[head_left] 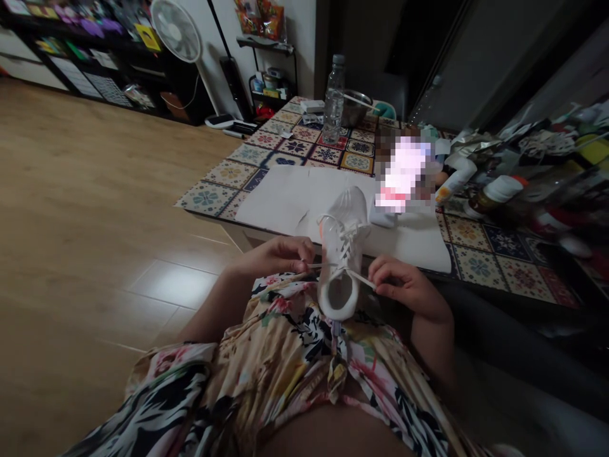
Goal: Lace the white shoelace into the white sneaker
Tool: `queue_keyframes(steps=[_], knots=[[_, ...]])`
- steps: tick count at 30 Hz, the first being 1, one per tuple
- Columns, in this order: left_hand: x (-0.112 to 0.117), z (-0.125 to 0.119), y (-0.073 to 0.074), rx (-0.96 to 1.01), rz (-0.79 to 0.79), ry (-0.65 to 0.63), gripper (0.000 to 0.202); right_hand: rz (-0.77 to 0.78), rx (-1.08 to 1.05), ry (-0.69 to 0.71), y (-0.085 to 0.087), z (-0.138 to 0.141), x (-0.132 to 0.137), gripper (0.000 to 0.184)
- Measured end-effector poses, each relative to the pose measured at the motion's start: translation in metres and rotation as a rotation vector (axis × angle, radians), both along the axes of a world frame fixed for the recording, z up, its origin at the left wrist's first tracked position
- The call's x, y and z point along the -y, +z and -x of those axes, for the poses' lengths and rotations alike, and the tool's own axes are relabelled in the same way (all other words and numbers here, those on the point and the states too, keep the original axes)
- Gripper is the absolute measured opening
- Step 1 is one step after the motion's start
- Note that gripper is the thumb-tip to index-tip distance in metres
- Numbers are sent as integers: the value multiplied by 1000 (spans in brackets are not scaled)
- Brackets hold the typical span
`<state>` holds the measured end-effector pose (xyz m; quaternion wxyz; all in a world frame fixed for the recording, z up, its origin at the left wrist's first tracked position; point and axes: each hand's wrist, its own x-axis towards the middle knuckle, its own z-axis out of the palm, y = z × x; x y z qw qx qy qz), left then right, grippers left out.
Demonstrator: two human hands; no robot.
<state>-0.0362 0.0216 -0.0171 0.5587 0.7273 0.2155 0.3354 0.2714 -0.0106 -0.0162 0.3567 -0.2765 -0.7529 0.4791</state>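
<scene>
A white sneaker rests with its toe on a white sheet at the table's near edge, its heel opening towards me over my lap. White shoelaces criss-cross its tongue. One lace end runs to the left, pinched between the thumb and fingers of my left hand. The other end stretches to the right into the closed fingers of my right hand. Both ends look pulled out to the sides, above the patterned cloth on my lap.
The table has a patterned tile-like cover. On it stand a clear plastic bottle, a metal bowl, a lit pixelated screen on a white stand, and a white-capped bottle. A fan stands beyond.
</scene>
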Motion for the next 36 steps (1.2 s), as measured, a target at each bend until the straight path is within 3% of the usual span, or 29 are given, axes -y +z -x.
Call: queue_keyframes(steps=[4,9,11,14,16,22,29,32,36], knots=[[5,-3,10,41,-158,9,27,100,-296,-26,-6,21,3,24],[12,-15,11,104,-147,-116,23,182,-501,-89,-16,48,7,23],[14,-22,5,166,-85,-62,23,203,-521,-153,-19,53,7,20],[17,-33,-4,217,-27,170,22,209,-485,-256,-20,57,7,17],[18,-41,-7,222,-57,242,23,132,-408,-317,-18,59,8,14],[20,-55,-3,149,-203,228,28,-252,-184,-436,-12,61,10,9],[26,-65,-1,202,106,329,39,-307,-163,-437,-8,62,11,14],[27,-65,0,112,40,376,29,-335,-128,-438,-6,62,12,19],[29,-63,3,-11,-114,441,17,-388,-124,-440,-6,63,13,7]])
